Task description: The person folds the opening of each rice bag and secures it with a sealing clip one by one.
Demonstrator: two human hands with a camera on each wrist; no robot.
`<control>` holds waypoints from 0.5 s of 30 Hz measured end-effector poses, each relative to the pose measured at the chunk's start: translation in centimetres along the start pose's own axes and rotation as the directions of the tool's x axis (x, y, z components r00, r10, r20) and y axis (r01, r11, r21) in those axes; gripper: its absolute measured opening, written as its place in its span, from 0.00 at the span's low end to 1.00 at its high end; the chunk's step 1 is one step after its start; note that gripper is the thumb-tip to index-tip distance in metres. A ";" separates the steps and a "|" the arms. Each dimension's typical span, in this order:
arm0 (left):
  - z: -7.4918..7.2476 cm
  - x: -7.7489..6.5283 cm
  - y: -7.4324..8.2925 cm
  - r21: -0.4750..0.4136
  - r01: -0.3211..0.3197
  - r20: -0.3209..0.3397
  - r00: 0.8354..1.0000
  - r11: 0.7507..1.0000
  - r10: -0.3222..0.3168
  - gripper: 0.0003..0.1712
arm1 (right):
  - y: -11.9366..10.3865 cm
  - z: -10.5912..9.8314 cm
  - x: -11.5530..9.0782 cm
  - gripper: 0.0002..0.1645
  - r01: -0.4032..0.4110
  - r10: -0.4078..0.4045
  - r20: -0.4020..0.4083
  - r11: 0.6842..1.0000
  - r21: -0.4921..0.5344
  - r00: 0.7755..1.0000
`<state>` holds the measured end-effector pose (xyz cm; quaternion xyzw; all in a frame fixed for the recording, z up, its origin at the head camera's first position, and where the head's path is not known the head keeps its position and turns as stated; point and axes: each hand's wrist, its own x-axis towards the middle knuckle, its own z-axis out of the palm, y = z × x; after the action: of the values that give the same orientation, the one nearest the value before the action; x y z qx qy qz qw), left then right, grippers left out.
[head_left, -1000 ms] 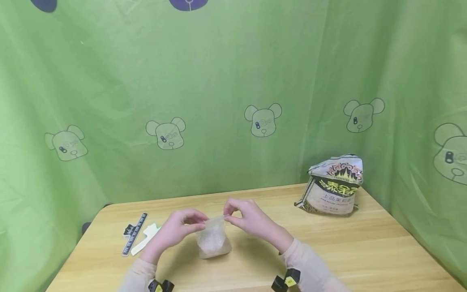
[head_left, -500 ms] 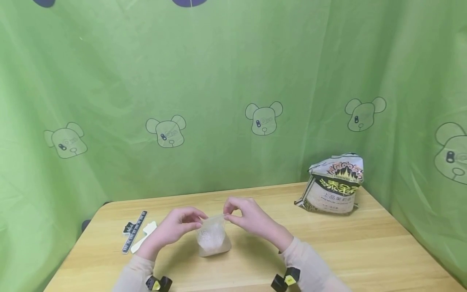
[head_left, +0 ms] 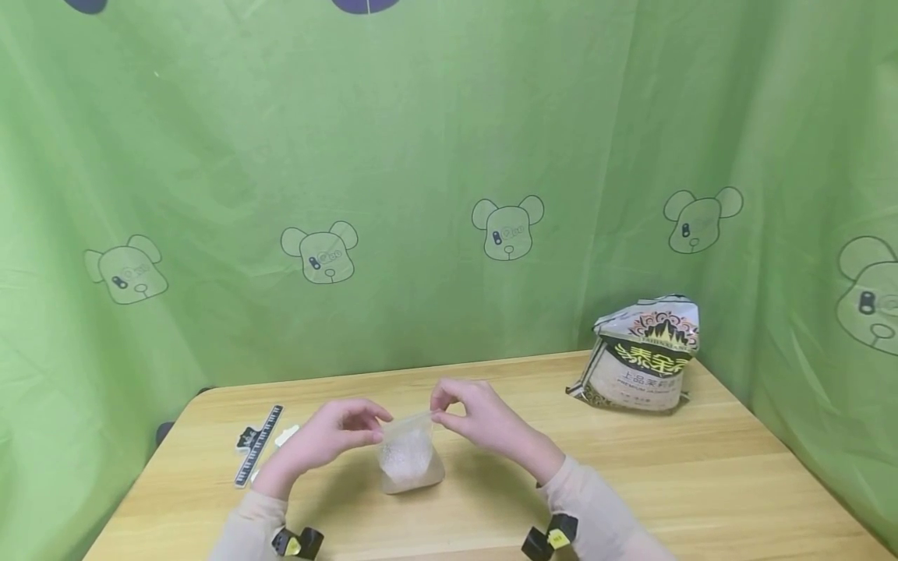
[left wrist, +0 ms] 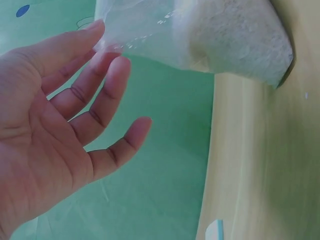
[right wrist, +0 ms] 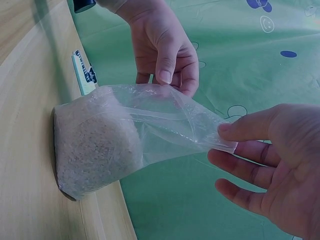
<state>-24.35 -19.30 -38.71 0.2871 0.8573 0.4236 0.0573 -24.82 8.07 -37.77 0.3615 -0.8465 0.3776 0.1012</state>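
Note:
A clear plastic zip bag of rice point(head_left: 409, 458) stands on the wooden table in the head view, its filled base resting on the tabletop. My right hand point(head_left: 471, 413) pinches the bag's top right corner between thumb and fingers, as the right wrist view shows with the hand point(right wrist: 282, 165) at the mouth strip. At the opposite side my left hand point(head_left: 340, 428) has its thumb and fingertips at the bag's edge. In the left wrist view the left hand's thumb point(left wrist: 75, 45) and fingers meet the clear film, while its little finger stands away. Rice point(right wrist: 95, 145) fills the bag's lower part.
A large printed rice sack point(head_left: 641, 358) stands at the table's back right. To the left lie a black-and-white bag clip point(head_left: 258, 446) and a pale clip point(head_left: 286, 435), partly hidden behind the left arm. A green curtain point(head_left: 421, 156) hangs around the table point(head_left: 673, 483).
My left hand has shifted slightly left, to the bag's outer upper edge, and its arm now covers more of the pale clip. The right hand keeps its hold; the bag stays in place.

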 end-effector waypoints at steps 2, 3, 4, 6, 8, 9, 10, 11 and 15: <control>-0.4 -0.2 0.0 -0.003 0.003 0.007 1.000 1.000 -0.003 0.18 | 0.0 0.0 0.0 0.04 0.001 -0.001 -0.001 1.000 0.002 1.000; -0.6 -0.3 0.0 0.002 0.005 0.007 1.000 1.000 -0.005 0.18 | 0.0 0.0 0.0 0.04 0.001 -0.001 -0.001 1.000 0.002 1.000; -0.8 -0.3 0.0 0.005 0.006 0.006 1.000 1.000 -0.006 0.18 | 0.0 0.0 0.0 0.04 0.001 -0.001 -0.002 1.000 0.002 1.000; -1.2 -0.5 -0.2 0.018 0.010 -0.005 1.000 1.000 -0.010 0.19 | 0.0 0.0 0.0 0.04 -0.003 0.003 0.001 1.000 0.002 1.000; -1.7 -0.8 -0.2 0.032 0.022 -0.022 1.000 0.999 -0.021 0.18 | 0.0 0.0 0.0 0.04 -0.009 0.009 0.003 1.000 0.001 1.000; -2.0 -0.9 -0.3 0.043 0.024 -0.034 0.999 0.999 -0.023 0.18 | 0.0 0.0 0.0 0.04 -0.012 0.012 0.004 1.000 0.001 1.000; -2.3 -1.1 -0.3 0.052 0.034 -0.046 0.998 0.998 -0.031 0.18 | -0.1 0.0 0.0 0.05 -0.013 0.013 0.004 1.000 0.002 1.000; -2.6 -1.3 -0.3 0.062 0.045 -0.059 0.997 0.997 -0.041 0.18 | -0.1 0.0 0.0 0.05 -0.015 0.015 0.005 1.000 0.003 1.000; -3.7 -2.0 -0.6 0.089 0.076 -0.114 0.991 0.993 -0.066 0.18 | 0.0 0.0 0.0 0.05 -0.011 0.011 0.002 1.000 0.006 1.000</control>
<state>-24.24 -23.23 -37.06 0.2346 0.8877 0.3960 0.0112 -24.84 8.06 -37.77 0.3575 -0.8474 0.3803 0.0970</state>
